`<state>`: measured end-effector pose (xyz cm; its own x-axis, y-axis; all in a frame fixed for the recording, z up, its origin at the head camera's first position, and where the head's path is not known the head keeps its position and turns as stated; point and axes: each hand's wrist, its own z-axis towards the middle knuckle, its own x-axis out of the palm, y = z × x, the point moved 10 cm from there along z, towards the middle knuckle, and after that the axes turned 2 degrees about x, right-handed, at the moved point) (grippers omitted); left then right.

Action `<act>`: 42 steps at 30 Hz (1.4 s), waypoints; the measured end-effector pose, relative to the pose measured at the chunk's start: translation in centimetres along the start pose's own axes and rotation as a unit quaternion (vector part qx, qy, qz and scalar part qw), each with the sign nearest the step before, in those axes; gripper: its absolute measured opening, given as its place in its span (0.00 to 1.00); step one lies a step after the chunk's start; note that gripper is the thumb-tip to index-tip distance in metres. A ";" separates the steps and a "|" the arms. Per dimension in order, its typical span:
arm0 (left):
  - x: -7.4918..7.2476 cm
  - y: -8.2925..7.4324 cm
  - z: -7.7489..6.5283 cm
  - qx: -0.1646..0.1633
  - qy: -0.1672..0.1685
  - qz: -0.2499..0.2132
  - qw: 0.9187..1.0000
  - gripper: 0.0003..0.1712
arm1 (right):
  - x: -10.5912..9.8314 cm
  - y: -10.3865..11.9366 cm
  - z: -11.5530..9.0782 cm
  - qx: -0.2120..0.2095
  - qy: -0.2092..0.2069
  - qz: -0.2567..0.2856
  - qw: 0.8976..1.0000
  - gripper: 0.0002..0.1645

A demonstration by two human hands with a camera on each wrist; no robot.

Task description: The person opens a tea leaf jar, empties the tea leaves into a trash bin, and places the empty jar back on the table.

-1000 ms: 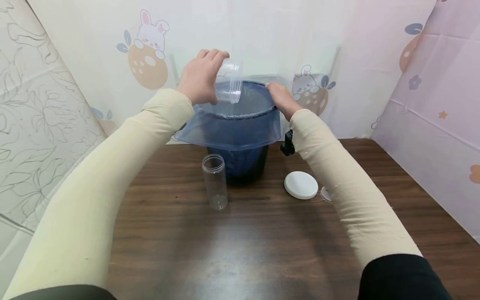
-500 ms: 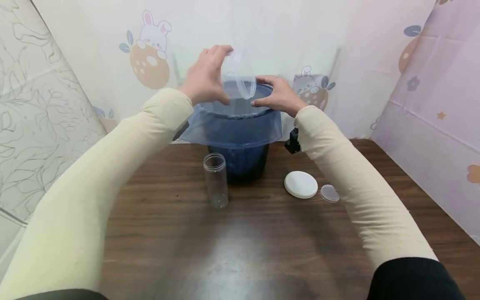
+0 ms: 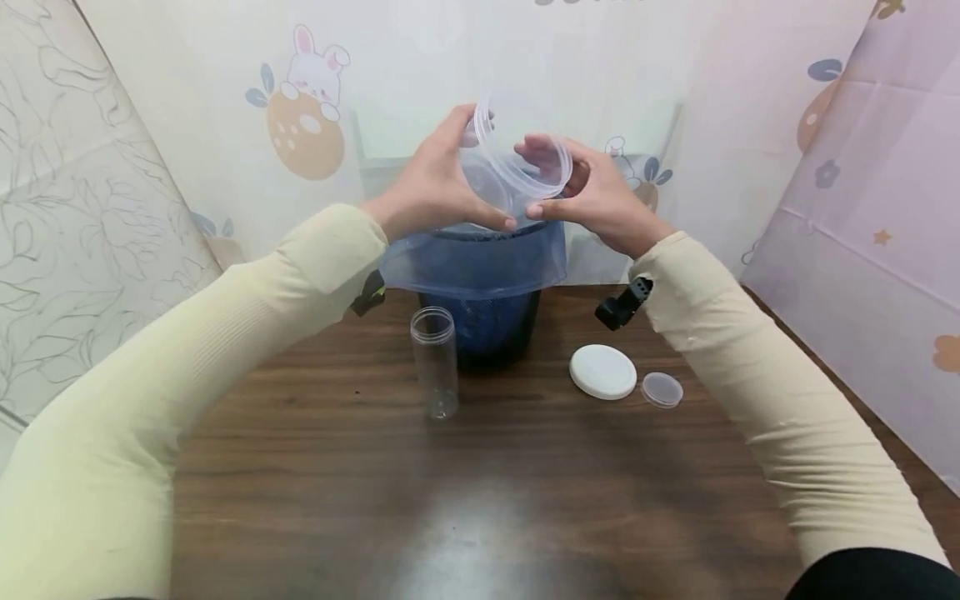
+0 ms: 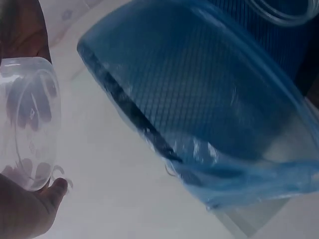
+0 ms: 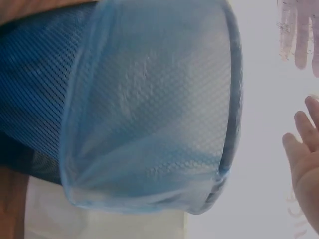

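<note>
In the head view a clear plastic jar (image 3: 525, 171) is held up over the bin, tilted, with its round mouth turned to the right. My left hand (image 3: 442, 183) grips it, thumb in front and fingers behind. In the left wrist view the jar (image 4: 32, 124) shows fingers through its wall. My right hand (image 3: 592, 187) is raised at the jar's mouth, thumb spread from the fingers; the right wrist view shows its fingers (image 5: 301, 134) extended and apart. Below stands a dark mesh bin (image 3: 495, 337) with a translucent blue bag (image 3: 472, 265) folded over its rim.
A tall clear jar (image 3: 435, 367) without a lid stands upright in front of the bin. To the right, a white lid (image 3: 602, 372) and a small clear disc (image 3: 662, 389) lie on the brown wooden table (image 3: 337, 467). Printed curtains (image 3: 225, 108) hang behind and at both sides.
My right hand has left the bin's rim and come up to the jar's mouth. My left hand has moved the jar a little right, turning its mouth further into view.
</note>
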<state>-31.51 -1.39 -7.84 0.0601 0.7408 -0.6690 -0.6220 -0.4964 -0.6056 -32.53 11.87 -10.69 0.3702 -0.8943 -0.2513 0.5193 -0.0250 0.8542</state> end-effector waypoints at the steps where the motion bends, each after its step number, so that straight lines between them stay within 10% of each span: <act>1: 0.1 -0.2 -0.2 0.006 -0.002 -0.006 1.000 0.65 | 0.0 0.2 -0.3 -0.009 0.001 0.022 1.000 0.42; 11: 2.3 -0.8 -2.7 0.029 0.008 -0.040 0.999 0.55 | 0.7 1.5 -3.1 -0.042 0.016 0.111 0.993 0.44; 21: 5.2 -0.5 -5.6 0.004 0.046 -0.112 0.993 0.50 | 0.9 1.6 -6.1 -0.008 0.049 0.023 0.999 0.36; 27: 7.1 0.8 -6.9 -0.019 0.051 -0.121 0.991 0.51 | 1.1 -0.3 -7.4 0.022 0.068 -0.052 0.996 0.41; 42: 9.5 3.6 -8.7 -0.040 -0.017 -0.069 0.997 0.51 | 2.1 -6.0 -9.2 0.071 0.095 -0.016 0.993 0.47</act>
<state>-26.41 -0.08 -20.15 0.1138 0.8184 -0.5632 -0.5455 -0.4223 -0.7239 -27.82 14.24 -20.53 0.5012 -0.7921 -0.3483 0.4245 -0.1257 0.8966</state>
